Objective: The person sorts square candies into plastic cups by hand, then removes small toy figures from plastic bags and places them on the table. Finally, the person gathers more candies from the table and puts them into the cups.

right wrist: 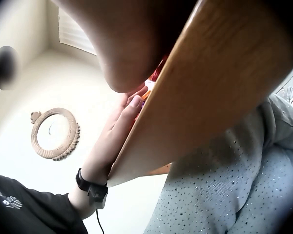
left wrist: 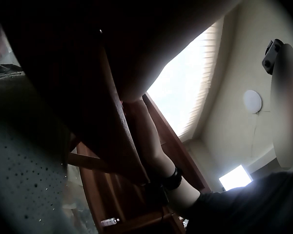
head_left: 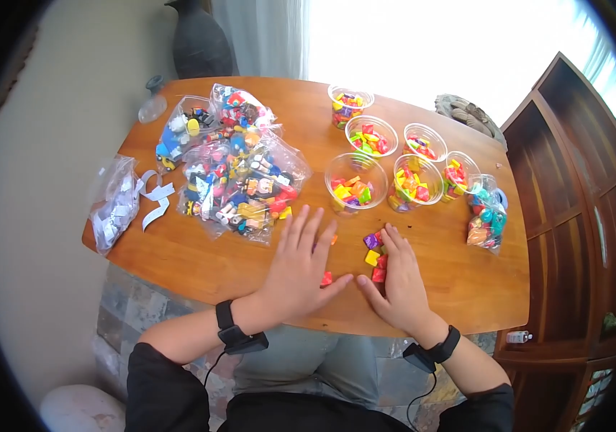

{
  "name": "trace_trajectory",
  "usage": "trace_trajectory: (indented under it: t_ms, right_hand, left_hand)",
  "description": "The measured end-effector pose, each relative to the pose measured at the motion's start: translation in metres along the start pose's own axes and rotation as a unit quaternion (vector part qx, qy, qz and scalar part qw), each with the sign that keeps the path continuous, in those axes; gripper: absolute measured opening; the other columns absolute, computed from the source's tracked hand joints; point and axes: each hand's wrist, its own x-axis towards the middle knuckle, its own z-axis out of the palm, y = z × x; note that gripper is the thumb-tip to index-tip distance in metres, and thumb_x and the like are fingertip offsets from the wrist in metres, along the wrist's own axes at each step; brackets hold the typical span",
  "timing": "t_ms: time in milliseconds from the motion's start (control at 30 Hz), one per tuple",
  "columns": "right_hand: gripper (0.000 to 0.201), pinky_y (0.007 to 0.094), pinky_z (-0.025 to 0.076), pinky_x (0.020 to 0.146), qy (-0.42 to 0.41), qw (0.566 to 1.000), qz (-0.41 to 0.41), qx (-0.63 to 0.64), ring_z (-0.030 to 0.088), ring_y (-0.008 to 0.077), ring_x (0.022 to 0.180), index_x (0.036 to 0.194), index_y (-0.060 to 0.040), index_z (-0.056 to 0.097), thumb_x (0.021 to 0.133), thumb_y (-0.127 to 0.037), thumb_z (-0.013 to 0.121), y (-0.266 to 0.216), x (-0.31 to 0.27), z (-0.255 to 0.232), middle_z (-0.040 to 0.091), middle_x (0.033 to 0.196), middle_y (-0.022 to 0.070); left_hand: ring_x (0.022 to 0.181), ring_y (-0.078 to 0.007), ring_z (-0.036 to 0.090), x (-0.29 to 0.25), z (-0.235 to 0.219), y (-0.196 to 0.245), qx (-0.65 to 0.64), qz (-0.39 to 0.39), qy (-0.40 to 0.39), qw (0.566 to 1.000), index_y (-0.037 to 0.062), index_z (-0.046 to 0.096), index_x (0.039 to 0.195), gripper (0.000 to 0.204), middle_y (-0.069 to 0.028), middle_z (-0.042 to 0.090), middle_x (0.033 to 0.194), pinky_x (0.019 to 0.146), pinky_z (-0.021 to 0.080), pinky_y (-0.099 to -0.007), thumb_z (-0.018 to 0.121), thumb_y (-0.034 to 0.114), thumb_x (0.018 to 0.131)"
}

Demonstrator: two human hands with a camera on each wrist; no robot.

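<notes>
Several small wrapped candies [head_left: 372,258] in yellow, purple and red lie in a short cluster on the wooden table. My right hand [head_left: 401,284] lies along the right side of this cluster, fingers straight and close together. To the left, my left hand [head_left: 297,263] is spread low over the tabletop with its fingers extended. A red candy [head_left: 327,278] shows beside its thumb, and part of an orange candy [head_left: 334,239] peeks out past its fingers. Both thumbs point inward, their tips close to each other. In the right wrist view, the left hand [right wrist: 119,124] appears flat at the table edge.
Several clear plastic cups [head_left: 356,183] of colourful candies stand beyond the hands. Bags of small figurines [head_left: 239,180] fill the back left, near a bag of white strips [head_left: 115,205]. Another small bag [head_left: 487,219] lies at the right. The table's front edge [head_left: 365,332] runs below the wrists.
</notes>
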Motion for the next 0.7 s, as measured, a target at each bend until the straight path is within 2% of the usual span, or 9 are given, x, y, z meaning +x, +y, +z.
trace_trajectory:
  t_ms: [67, 100, 333, 433, 500, 533, 633, 700]
  right_hand:
    - [0.090, 0.0589, 0.028, 0.132, -0.008, 1.000, -0.012, -0.015, 0.039, 0.0501, 0.157, 0.164, 0.0077, 0.037, 0.100, -0.039, 0.078, -0.010, 0.005, 0.000, 0.041, 0.167, 0.0338]
    - [0.090, 0.0593, 0.029, 0.132, -0.017, 0.999, -0.027, -0.035, 0.039, 0.0503, 0.157, 0.164, 0.0075, 0.036, 0.100, -0.040, 0.078, -0.012, 0.009, 0.000, 0.040, 0.167, 0.0339]
    - [0.087, 0.0607, 0.031, 0.130, -0.024, 0.997, -0.064, -0.027, 0.041, 0.0512, 0.155, 0.161, 0.0067, 0.042, 0.099, -0.041, 0.079, -0.007, 0.029, 0.015, 0.042, 0.164, 0.0341]
    - [0.078, 0.0599, 0.035, 0.129, -0.011, 0.994, -0.103, -0.025, 0.046, 0.0500, 0.151, 0.155, 0.0064, 0.048, 0.099, -0.039, 0.079, -0.004, 0.036, 0.017, 0.046, 0.160, 0.0334]
    - [0.068, 0.0581, 0.039, 0.127, -0.056, 0.985, -0.166, -0.003, 0.051, 0.0475, 0.147, 0.149, 0.0056, 0.053, 0.099, -0.033, 0.079, 0.001, 0.045, 0.016, 0.051, 0.154, 0.0310]
    - [0.068, 0.0581, 0.039, 0.127, -0.054, 0.985, -0.165, -0.002, 0.051, 0.0475, 0.147, 0.149, 0.0056, 0.053, 0.099, -0.033, 0.079, 0.002, 0.050, 0.016, 0.051, 0.154, 0.0310]
    - [0.061, 0.0546, 0.042, 0.125, -0.078, 0.975, -0.198, 0.055, 0.053, 0.0449, 0.145, 0.147, 0.0042, 0.055, 0.099, -0.026, 0.078, 0.008, 0.063, 0.016, 0.055, 0.151, 0.0274]
    - [0.060, 0.0512, 0.045, 0.123, -0.078, 0.967, -0.223, 0.094, 0.055, 0.0431, 0.144, 0.148, 0.0028, 0.056, 0.099, -0.023, 0.079, 0.014, 0.069, 0.019, 0.057, 0.151, 0.0246]
  left_hand:
    - [0.159, -0.0563, 0.031, -0.002, -0.001, -0.011, 0.035, -0.035, 0.027, 0.998, -0.0071, 0.040, 0.162, 0.098, -0.0375, 0.037, 0.166, 0.130, 0.031, -0.0607, 0.080, 0.054, 0.096]
    - [0.161, -0.0555, 0.029, -0.002, -0.001, -0.018, 0.004, -0.040, 0.031, 0.999, -0.0092, 0.039, 0.162, 0.102, -0.0402, 0.033, 0.167, 0.130, 0.031, -0.0588, 0.081, 0.055, 0.094]
    - [0.160, -0.0503, 0.034, 0.003, 0.000, -0.026, -0.027, -0.045, 0.038, 0.998, -0.0120, 0.041, 0.159, 0.100, -0.0359, 0.037, 0.167, 0.130, 0.033, -0.0550, 0.082, 0.052, 0.094]
    - [0.157, -0.0487, 0.038, 0.003, 0.002, -0.026, -0.023, -0.072, 0.022, 0.997, -0.0120, 0.043, 0.158, 0.096, -0.0336, 0.041, 0.165, 0.130, 0.034, -0.0549, 0.082, 0.048, 0.095]
    - [0.155, -0.0487, 0.038, 0.003, 0.002, -0.026, -0.020, -0.068, 0.025, 0.997, -0.0122, 0.044, 0.156, 0.091, -0.0332, 0.044, 0.162, 0.130, 0.033, -0.0552, 0.081, 0.046, 0.096]
    - [0.155, -0.0487, 0.038, 0.004, 0.003, -0.026, -0.019, -0.067, 0.024, 0.997, -0.0122, 0.044, 0.156, 0.091, -0.0332, 0.044, 0.162, 0.130, 0.033, -0.0552, 0.081, 0.046, 0.096]
    - [0.155, -0.0487, 0.038, 0.008, 0.008, -0.024, -0.013, -0.063, 0.021, 0.998, -0.0120, 0.041, 0.158, 0.086, -0.0326, 0.044, 0.161, 0.129, 0.033, -0.0555, 0.078, 0.038, 0.099]
    - [0.152, -0.0486, 0.040, 0.011, 0.012, -0.022, -0.020, -0.073, 0.055, 0.996, -0.0113, 0.037, 0.160, 0.077, -0.0321, 0.045, 0.158, 0.127, 0.035, -0.0548, 0.073, 0.026, 0.103]
